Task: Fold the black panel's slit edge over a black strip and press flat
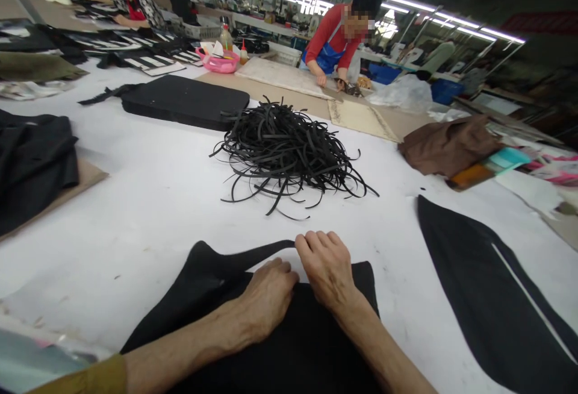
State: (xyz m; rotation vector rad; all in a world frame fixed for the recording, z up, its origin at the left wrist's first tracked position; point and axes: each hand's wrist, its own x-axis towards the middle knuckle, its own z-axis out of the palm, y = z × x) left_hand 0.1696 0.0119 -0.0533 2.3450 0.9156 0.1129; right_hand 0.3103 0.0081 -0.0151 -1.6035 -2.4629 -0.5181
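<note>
A large black sheet of soft material [316,340] lies on the white table right in front of me, partly covered by my forearms. My right hand [327,261] has its fingers curled over the sheet's far edge and pinches it. Just left of it, my left hand [271,297] is closed and rests on the sheet; its fingertips are hidden. Between the lifted far strip and the rest of the sheet, a white patch [282,256] shows. Beyond my hands lies a tangled pile of thin black strips [289,147].
On the white table [171,195] lie a black panel with a pale slit [478,273] at right, a stack of black pieces [185,99] behind, and black material [34,165] at left. A pink basket [219,62] and a person in red [329,38] are farther back.
</note>
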